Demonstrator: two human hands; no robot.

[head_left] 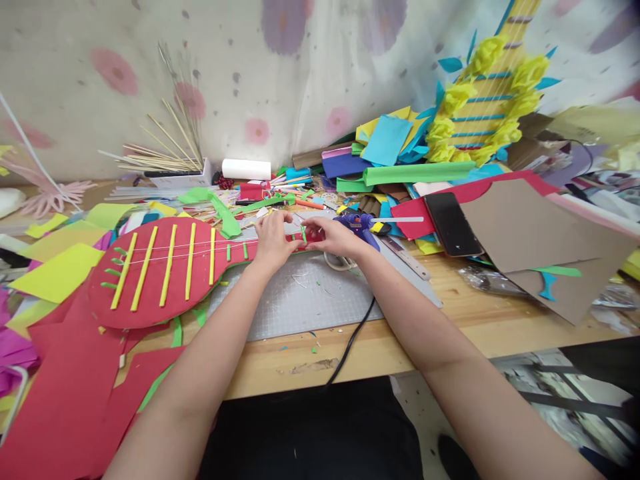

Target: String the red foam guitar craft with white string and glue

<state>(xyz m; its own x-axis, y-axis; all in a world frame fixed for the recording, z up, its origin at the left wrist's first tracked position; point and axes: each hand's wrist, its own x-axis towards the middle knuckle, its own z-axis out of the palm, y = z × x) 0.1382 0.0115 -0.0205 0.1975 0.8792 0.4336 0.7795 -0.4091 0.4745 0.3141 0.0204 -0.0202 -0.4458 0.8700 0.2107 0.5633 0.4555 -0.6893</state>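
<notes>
A red craft guitar (153, 273) with a rounded body lies on the bench, its neck pointing right. Yellow strips cross the body and short green strips cross the neck. Thin white strings run along it toward my hands. My left hand (273, 241) is curled around the neck, fingers at the far edge and thumb at the near one. Close by on the right, my right hand (334, 238) bends its fingers and thumb around the neck's end. Whether either hand also pinches a string is too small to tell. Beneath the neck lies a grey cutting mat (295, 300).
Beyond my right hand lie a blue glue gun (357, 223), a metal ruler (405, 257) and a phone (454, 223). A black cord (353, 343) hangs over the bench edge. Red sheets (65, 380) spread at left; a yellow craft guitar (483, 107) leans at the back.
</notes>
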